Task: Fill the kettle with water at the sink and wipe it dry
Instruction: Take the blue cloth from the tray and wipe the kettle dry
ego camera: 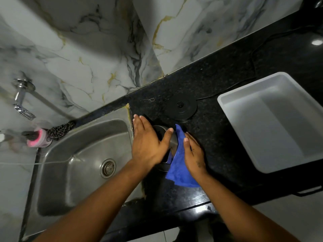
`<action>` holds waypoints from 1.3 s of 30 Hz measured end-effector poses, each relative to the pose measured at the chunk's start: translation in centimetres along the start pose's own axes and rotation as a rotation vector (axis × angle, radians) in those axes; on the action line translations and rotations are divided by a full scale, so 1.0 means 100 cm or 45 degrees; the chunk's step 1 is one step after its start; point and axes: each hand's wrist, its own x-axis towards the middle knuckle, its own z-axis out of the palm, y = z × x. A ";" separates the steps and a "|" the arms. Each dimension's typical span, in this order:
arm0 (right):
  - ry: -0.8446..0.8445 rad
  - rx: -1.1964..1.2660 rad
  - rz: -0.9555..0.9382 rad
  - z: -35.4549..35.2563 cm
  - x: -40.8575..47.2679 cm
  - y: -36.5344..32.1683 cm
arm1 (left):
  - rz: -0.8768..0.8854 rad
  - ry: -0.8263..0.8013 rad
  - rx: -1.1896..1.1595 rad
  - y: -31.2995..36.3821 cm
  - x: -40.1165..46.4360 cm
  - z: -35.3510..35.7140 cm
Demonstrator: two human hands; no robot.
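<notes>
The steel kettle (172, 142) stands upright on the black speckled surface (218, 119), just right of the sink (78, 163), so you are looking almost straight down its long axis onto the dark lid. Most of it is hidden under your hands, and you cannot tell which way the spout points.

Your left hand (148, 142) lies flat over the lid, fingers straight and together, thumb stretched across the steel side. Your right hand (194, 154) lies flat, fingers together, pressing a blue cloth (180, 170) against the kettle's right side; the cloth hangs down and trails onto the surface toward you.

Just beyond the kettle sits its round black power base (180, 109), bare, with a cord running off to the right. Further right, a pale plastic tub (272, 123) rests on the surface.

The stainless sink has a drain strainer (108, 168) at its middle. On its far left rim stands a pink scrubber (37, 137) beside a dark patterned cloth (61, 129). A chrome tap (21, 98) is fixed to the marble-patterned wall tiles (87, 49), white with grey and gold veins.
</notes>
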 end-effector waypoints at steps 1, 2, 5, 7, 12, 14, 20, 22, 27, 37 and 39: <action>-0.031 0.044 0.011 0.001 0.000 -0.005 | 0.022 -0.002 0.005 -0.002 0.000 -0.001; -0.052 0.069 0.007 0.003 0.002 -0.011 | 0.047 -0.003 0.011 -0.005 0.001 -0.001; -0.106 0.071 -0.154 0.010 0.007 -0.033 | 0.117 -0.019 0.039 -0.013 0.004 -0.004; -0.184 0.050 -0.311 0.010 0.011 -0.041 | 0.177 -0.029 0.056 -0.020 0.006 -0.005; -0.245 0.118 -0.082 0.006 0.022 -0.024 | 0.314 -0.094 0.137 -0.033 0.012 -0.010; -0.222 0.145 0.038 0.007 0.027 -0.023 | 0.366 -0.105 0.150 -0.036 0.014 -0.011; -0.198 0.040 -0.379 0.020 0.021 -0.040 | 0.574 -0.192 0.144 -0.048 0.022 -0.020; -0.148 0.062 -0.260 0.017 0.024 -0.032 | 0.645 -0.237 0.143 -0.050 0.026 -0.026; -0.120 0.176 -0.149 0.023 0.030 -0.038 | 0.764 -0.271 0.145 -0.056 0.032 -0.031; -0.236 0.268 -0.096 0.033 0.052 -0.045 | 0.805 -0.295 0.126 -0.057 0.034 -0.031; -0.254 0.262 -0.223 0.039 0.040 -0.050 | 0.809 -0.287 0.108 -0.057 0.036 -0.031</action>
